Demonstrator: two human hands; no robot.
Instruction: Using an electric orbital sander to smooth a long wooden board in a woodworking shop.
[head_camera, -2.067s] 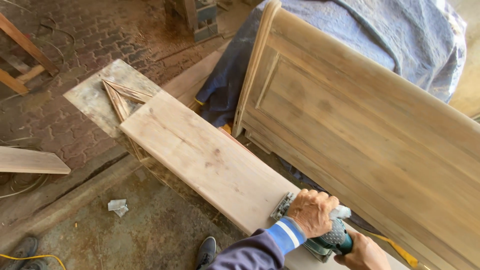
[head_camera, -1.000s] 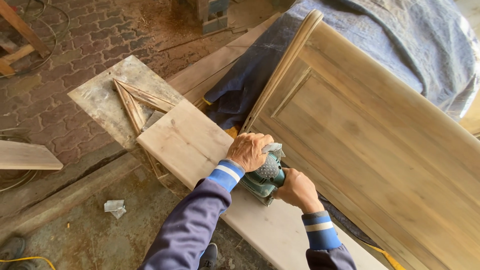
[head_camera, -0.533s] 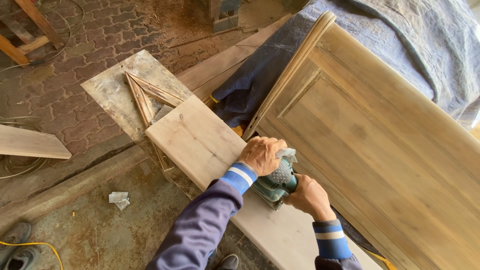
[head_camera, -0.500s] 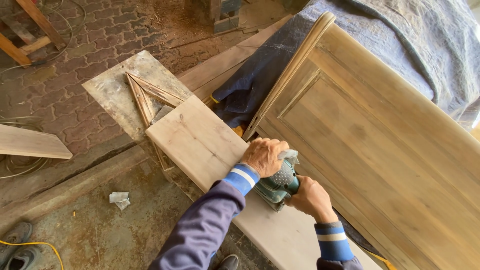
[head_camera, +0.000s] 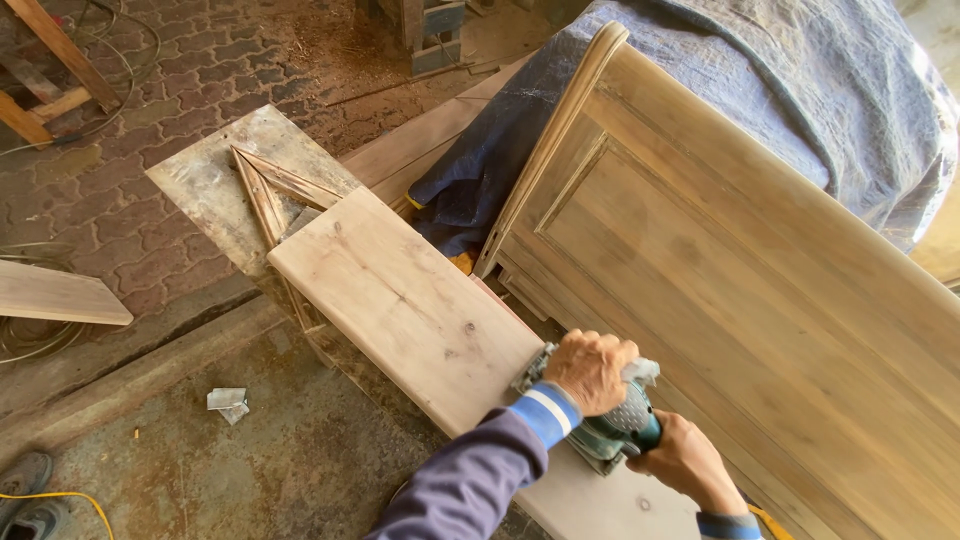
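A teal power sander (head_camera: 615, 435) rests flat on a long pale wooden plank (head_camera: 400, 300) that runs from upper left to lower right. My left hand (head_camera: 590, 370) presses down on top of the sander's front, with a scrap of whitish cloth under the fingers. My right hand (head_camera: 685, 462) grips the rear handle of the sander. Both arms wear a dark blue sleeve with a blue and white cuff. The sander sits near the plank's lower right part, close to the edge that faces the big panel.
A large framed wooden panel (head_camera: 760, 290) leans at the right against something covered by a blue-grey cloth (head_camera: 760, 70). A grey board with a triangular wooden frame (head_camera: 262, 190) lies under the plank's far end. Brick paving, another plank (head_camera: 55, 297), cables and a shoe (head_camera: 25, 478) lie at left.
Both hands have drawn the sander back along the plank toward me and to the lower right, uncovering more of the plank's far half. A second earlier it was moving outward.
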